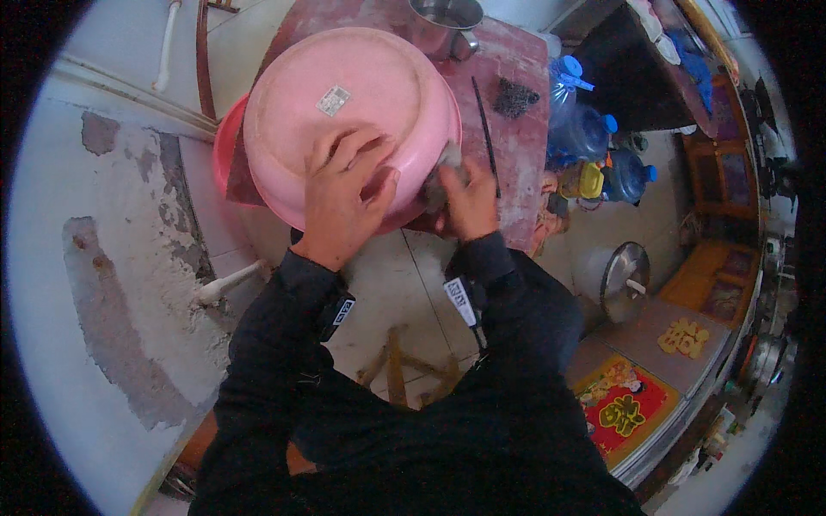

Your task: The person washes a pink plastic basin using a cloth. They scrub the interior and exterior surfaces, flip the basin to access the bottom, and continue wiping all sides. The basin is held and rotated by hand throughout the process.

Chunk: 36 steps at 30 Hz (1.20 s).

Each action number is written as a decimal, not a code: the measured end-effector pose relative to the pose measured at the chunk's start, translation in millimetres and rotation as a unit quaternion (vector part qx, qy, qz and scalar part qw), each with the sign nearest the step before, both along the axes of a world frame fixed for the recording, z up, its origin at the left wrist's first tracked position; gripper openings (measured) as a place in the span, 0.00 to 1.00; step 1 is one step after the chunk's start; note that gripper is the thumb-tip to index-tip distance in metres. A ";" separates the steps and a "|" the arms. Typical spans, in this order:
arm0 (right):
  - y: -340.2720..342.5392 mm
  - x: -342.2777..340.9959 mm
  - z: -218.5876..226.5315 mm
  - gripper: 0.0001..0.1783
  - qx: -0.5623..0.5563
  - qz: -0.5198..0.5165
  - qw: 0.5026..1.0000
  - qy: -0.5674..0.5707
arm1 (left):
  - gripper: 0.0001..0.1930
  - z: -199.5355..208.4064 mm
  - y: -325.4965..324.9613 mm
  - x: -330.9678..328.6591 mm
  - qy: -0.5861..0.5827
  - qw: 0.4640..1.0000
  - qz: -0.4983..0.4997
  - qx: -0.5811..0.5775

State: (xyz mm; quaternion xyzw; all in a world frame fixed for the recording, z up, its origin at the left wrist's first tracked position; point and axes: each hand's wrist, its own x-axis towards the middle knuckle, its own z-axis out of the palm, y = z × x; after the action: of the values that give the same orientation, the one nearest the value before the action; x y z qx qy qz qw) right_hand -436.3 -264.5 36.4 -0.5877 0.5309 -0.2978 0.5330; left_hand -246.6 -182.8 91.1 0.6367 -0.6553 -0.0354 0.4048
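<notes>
A large pink plastic basin (353, 103) lies upside down on the reddish table (516, 60), its base facing up with a small white label on it. My left hand (351, 185) rests on the basin's near part, fingers apart and slightly bent, with nothing held. At the basin's right side, my right hand (469, 199) is closed round a grey, fuzzy scouring pad (436, 185). The pad touches or nearly touches the basin's wall; part of it is hidden by the fingers. To the right lie a thin black stick (485, 133) and a dark wiry scourer (516, 97).
A metal pot (449, 21) stands at the table's far edge. Another pink basin (228, 150) shows past its left side. Blue water bottles (585, 129) and a yellow container (582, 181) stand right of the table. A pot lid (624, 279) leans near the cabinet. Below is a wooden stool (396, 370).
</notes>
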 end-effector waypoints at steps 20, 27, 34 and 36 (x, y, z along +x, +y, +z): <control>45.4 5.3 15.7 0.12 0.076 0.037 0.996 0.009 | 0.18 0.0 -0.8 1.2 0.030 1.000 -0.007 0.005; 44.1 11.9 12.6 0.14 0.005 -0.003 0.989 -0.150 | 0.20 -1.0 -0.4 2.9 -0.004 1.000 -0.005 0.008; 50.7 9.0 10.8 0.11 0.101 0.020 0.993 -0.050 | 0.20 2.5 0.6 3.8 -0.025 1.000 0.004 0.006; 48.5 7.8 20.1 0.11 0.078 0.021 0.994 -0.076 | 0.20 1.7 1.2 3.1 -0.018 1.000 0.000 0.010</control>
State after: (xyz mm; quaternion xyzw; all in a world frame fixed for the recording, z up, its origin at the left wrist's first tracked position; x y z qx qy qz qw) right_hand -428.5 -216.0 56.5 -0.5307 0.4979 -0.2883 0.6223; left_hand -243.5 -181.7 92.9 0.6410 -0.6622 -0.0303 0.3869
